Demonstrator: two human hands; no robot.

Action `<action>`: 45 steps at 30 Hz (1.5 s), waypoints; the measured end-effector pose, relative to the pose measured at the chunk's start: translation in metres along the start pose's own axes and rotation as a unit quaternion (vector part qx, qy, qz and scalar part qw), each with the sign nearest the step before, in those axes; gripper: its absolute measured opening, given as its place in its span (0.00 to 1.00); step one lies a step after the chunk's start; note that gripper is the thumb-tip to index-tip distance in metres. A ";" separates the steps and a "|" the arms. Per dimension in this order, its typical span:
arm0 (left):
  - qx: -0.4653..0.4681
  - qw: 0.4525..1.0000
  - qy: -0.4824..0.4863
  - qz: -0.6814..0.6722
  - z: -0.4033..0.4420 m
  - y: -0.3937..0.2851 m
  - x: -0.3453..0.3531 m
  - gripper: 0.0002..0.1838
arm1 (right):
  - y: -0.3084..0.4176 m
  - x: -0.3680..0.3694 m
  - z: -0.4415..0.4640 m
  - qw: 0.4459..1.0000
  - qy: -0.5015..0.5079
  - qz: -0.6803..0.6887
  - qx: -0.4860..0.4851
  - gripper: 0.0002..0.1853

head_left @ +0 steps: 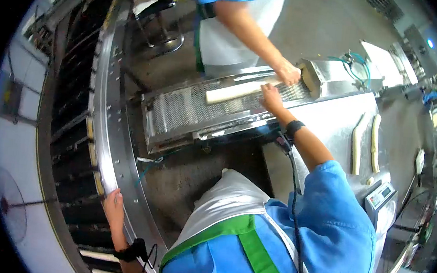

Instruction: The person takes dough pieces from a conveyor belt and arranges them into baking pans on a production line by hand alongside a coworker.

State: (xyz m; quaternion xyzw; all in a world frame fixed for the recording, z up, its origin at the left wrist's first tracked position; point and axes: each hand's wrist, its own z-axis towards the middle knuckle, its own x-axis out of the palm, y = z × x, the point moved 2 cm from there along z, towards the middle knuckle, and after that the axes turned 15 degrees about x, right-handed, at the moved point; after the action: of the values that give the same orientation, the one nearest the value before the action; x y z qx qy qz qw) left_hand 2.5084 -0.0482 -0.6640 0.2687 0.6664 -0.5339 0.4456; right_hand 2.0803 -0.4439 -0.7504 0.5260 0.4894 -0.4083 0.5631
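On the mesh conveyor (179, 110) lies a long pale dough roll (229, 93). My right hand (271, 98), reaching across the conveyor's near side, has its fingers closed on the roll's right part. A co-worker's hand (288, 74) is just beyond, also at that end of the roll, partly hiding it. At the lower left, my left hand (114, 206) rests at the edge of a long metal rail (104, 163); its fingers lie against the rail and I see nothing held in them.
Left of the rail are dark slats (68, 150) with pale dough strips (101, 255). To the right, a steel table (327, 129) bears two dough sticks (356, 145) and a scale (379, 196). A metal housing (336, 78) stands at the conveyor's right end. Across it stands the co-worker (236, 35).
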 end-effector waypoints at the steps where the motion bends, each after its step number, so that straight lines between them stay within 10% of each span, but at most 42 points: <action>1: 0.013 1.000 0.005 0.002 0.008 -0.003 0.005 0.13 | 0.002 0.002 0.005 1.000 0.022 -0.007 -0.001 0.26; 8: -0.064 0.994 0.010 -0.083 0.045 -0.012 0.028 0.14 | -0.023 0.004 -0.001 0.987 0.017 0.143 -0.069 0.15; 17: 0.053 0.998 -0.024 0.007 0.097 -0.010 0.034 0.19 | -0.110 0.007 -0.006 0.979 -0.004 0.161 0.126 0.14; 21: 0.011 0.999 -0.029 0.011 0.100 -0.007 0.025 0.22 | -0.093 -0.034 -0.042 0.864 0.219 0.380 0.249 0.14; 23: 0.013 0.997 -0.049 0.061 0.104 0.006 0.022 0.23 | -0.092 -0.027 -0.052 0.877 0.204 0.388 0.195 0.15; 25: -0.007 0.997 -0.067 0.037 0.106 0.020 0.026 0.27 | -0.104 -0.006 -0.054 0.955 0.104 0.271 -0.056 0.17; 27: -0.041 0.998 -0.047 0.005 0.112 -0.007 0.022 0.30 | -0.080 -0.014 -0.041 0.891 0.183 0.347 0.228 0.19; 29: -0.060 0.995 -0.078 0.026 0.111 0.012 0.041 0.33 | -0.094 0.013 -0.027 0.844 0.179 0.471 0.181 0.17; 31: -0.112 0.988 -0.109 -0.010 0.115 0.013 0.036 0.36 | -0.066 -0.006 -0.011 0.905 0.172 0.350 0.171 0.14; 33: -0.145 0.975 -0.164 -0.026 0.112 0.012 0.033 0.36 | -0.135 0.071 0.017 0.990 0.079 0.024 -0.118 0.15; 35: -0.163 0.964 -0.207 -0.043 0.104 0.012 0.025 0.36 | -0.129 0.065 0.027 0.972 0.126 0.151 0.132 0.14; 39: -0.151 0.961 -0.223 -0.063 0.088 0.048 0.022 0.36 | -0.044 0.006 -0.003 0.921 0.215 0.255 0.201 0.14; 43: -0.109 0.970 -0.216 -0.034 0.081 0.073 0.011 0.31 | -0.063 0.049 -0.014 0.952 0.035 0.292 0.083 0.13; 45: -0.026 0.981 -0.192 -0.012 0.098 0.095 0.002 0.27 | -0.107 0.117 -0.003 0.996 0.055 -0.009 -0.064 0.13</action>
State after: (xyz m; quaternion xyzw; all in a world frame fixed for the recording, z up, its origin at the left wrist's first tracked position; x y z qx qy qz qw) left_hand 2.6168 -0.1147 -0.7142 0.1413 0.5849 -0.5636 0.5659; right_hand 1.9980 -0.4464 -0.8856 0.5064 0.5493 -0.3518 0.5640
